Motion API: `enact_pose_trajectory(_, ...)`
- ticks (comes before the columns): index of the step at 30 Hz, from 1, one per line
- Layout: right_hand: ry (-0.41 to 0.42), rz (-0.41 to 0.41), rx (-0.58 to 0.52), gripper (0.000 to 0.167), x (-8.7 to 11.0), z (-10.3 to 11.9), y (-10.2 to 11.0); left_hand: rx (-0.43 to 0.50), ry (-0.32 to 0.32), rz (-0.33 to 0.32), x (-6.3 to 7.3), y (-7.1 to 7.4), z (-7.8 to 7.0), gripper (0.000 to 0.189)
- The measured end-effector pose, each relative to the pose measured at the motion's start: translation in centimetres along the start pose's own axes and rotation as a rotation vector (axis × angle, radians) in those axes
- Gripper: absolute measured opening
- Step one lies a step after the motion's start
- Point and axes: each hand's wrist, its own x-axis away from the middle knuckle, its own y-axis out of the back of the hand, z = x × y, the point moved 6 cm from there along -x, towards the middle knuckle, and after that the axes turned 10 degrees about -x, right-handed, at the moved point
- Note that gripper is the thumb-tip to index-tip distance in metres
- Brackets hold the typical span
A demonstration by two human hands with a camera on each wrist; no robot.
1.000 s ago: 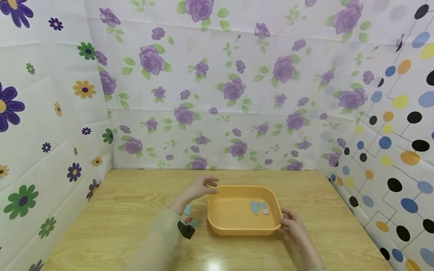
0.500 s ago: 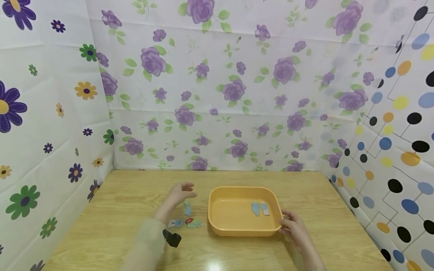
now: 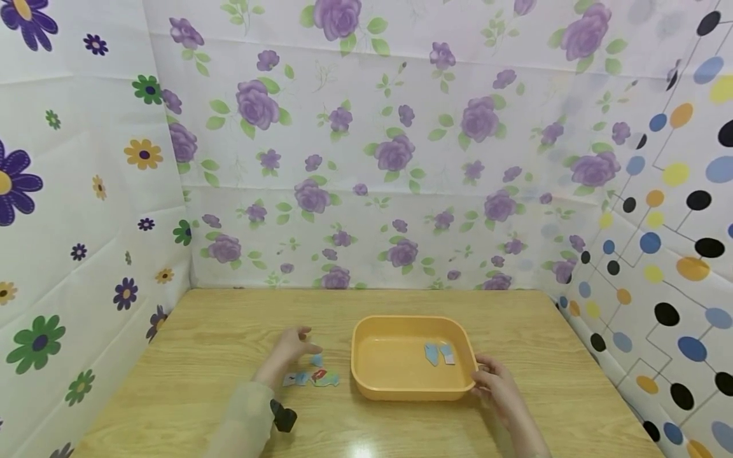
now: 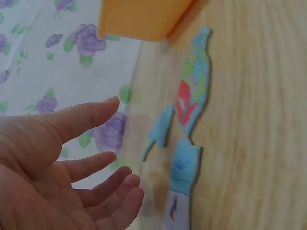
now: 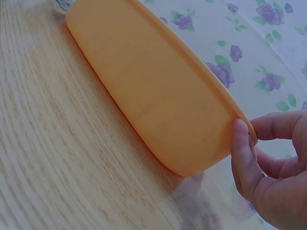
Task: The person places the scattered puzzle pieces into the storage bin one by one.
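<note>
My left hand hovers over the table left of the yellow-orange tray, its fingers loosely bent and holding nothing. Just below its fingertips lies a light-blue puzzle piece, also seen in the left wrist view as a blue piece with a thin tail. Beside it, nearer the person, lie joined pieces with red and green print and blue-and-white pieces. My right hand grips the tray's right side; in the right wrist view, thumb and fingers pinch its rim.
Two light-blue pieces lie inside the tray toward its right. A wooden table carries everything, with flowered cloth hanging behind it. A black device is strapped at the left wrist.
My left hand has moved left from the tray's left rim, then down toward the light-blue piece on the table. The right hand keeps its hold on the tray, which stays in place.
</note>
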Motion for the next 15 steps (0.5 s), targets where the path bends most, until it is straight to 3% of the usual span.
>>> enact_pose_trajectory(5,0.005,-0.001,0.001,0.056,0.11,-0.1,0.04,-0.069,-0.024,-0.008,-0.03,-0.54,0.63,0.068)
enact_pose_trajectory(10,0.005,0.0,0.002,0.055,-0.02,-0.1,0.04,-0.047,-0.049,-0.008,0.15,-0.84,0.69,0.07)
enact_pose_trajectory(15,0.004,-0.001,0.002,0.055,-0.09,-0.05,0.06,-0.26,-0.113,-0.038,0.18,-0.99,0.35,0.068)
